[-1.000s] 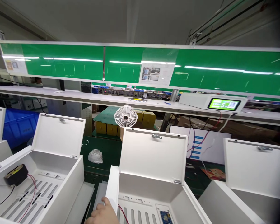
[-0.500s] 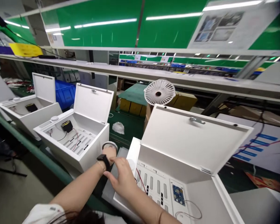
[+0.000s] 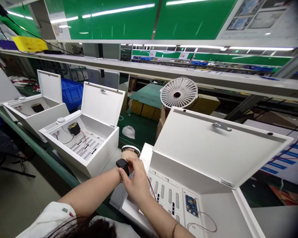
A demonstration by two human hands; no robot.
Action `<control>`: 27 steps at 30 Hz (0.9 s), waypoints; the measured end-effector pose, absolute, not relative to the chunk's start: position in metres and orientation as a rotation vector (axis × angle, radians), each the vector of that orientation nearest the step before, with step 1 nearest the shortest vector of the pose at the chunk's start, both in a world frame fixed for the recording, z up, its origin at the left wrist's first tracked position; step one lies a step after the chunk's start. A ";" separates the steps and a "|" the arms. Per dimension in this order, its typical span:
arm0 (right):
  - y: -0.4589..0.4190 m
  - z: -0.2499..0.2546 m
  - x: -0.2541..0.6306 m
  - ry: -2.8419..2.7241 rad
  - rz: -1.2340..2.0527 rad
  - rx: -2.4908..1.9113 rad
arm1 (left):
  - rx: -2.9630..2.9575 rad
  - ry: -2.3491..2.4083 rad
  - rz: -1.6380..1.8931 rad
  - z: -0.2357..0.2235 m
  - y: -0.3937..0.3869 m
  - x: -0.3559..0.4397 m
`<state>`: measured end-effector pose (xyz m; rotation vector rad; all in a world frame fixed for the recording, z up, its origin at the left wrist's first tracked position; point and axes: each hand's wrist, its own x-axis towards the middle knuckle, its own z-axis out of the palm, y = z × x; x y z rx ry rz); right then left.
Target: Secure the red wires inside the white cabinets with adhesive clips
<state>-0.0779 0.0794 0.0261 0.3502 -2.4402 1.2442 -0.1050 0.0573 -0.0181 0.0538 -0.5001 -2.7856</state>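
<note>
Left hand [image 3: 128, 154] is at the back-left corner of the open white sheet-metal cabinet [image 3: 172, 177], curled just under a round white disc with a dark band [image 3: 130, 149]. Contact looks likely, but the hand hides the underside, so I can't tell if the disc is gripped or only propped.

Right hand [image 3: 137, 185] crosses over the left wrist, fingers together and curled against it, just beside a black square-faced smartwatch [image 3: 122, 166]. No object visible in that hand.

Disc sits just outside the cabinet's white left rim [image 3: 146, 155], above a flat pale grey panel [image 3: 115, 198], not on the cabinet itself.

Handling: with the right hand on the wrist, the disc has only the left hand under it. Best to keep it level and hold it by the rim, not the face. Thin red wires [image 3: 151, 189] run just inside the left wall, close to the right hand, so keep fingers and the watch clear of them.

Room: the gap left of the rim, toward the next white cabinet [image 3: 99, 158], is narrow but open. The raised white lid [image 3: 221, 148] closes off the back and right. Inside, the slotted floor is open, with a small blue circuit board [image 3: 191, 205] toward the right.
</note>
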 end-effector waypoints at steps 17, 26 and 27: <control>0.103 0.046 -0.089 -2.562 1.003 0.981 | 0.138 -0.547 -2.501 0.022 0.091 -0.102; 0.095 0.056 -0.090 -2.593 1.142 0.970 | 0.107 -1.416 -2.075 0.013 0.060 -0.101; 0.094 0.056 -0.090 -2.574 1.164 0.965 | 0.090 -1.475 -2.076 0.012 0.053 -0.102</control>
